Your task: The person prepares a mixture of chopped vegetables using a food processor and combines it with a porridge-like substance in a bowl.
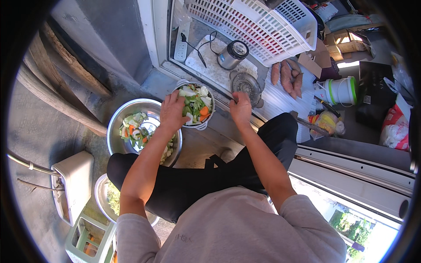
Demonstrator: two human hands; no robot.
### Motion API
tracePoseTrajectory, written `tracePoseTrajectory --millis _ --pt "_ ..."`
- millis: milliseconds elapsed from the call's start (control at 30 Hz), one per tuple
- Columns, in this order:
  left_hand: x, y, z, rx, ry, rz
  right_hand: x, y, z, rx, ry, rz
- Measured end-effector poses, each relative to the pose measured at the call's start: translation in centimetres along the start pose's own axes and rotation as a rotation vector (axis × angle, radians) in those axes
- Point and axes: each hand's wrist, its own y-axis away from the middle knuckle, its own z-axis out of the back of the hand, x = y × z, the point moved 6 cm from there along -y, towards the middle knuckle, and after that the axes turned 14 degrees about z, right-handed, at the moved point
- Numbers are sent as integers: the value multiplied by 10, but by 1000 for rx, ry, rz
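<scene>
My left hand reaches over the left rim of a small white-rimmed container filled with cut vegetables. Its fingers are spread, with the fingertips at the cabbage and greens. Orange carrot slices lie on top. My right hand is at the near edge of a round clear lid, its fingers curled; whether they grip the lid is hidden. Left of the container, a large steel bowl holds more chopped cabbage, carrot and greens, partly covered by my left forearm.
A corded steel chopper base stands on a stained white board. Beyond are a white plastic crate, sweet potatoes and a white bucket. Logs, a dustpan, another bowl and a green-grey stool are leftward.
</scene>
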Motion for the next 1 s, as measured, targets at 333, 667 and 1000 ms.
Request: tracePoseTrajectory --millis 333,667,1000 --pt "1 -6 3 18 56 -1 -49 10 -10 279 403 30" --pt "-47 0 -17 -63 24 -243 48 3 76 114 224 266" --pt "-55 0 -28 -156 -89 -337 87 -7 113 -40 -101 285"
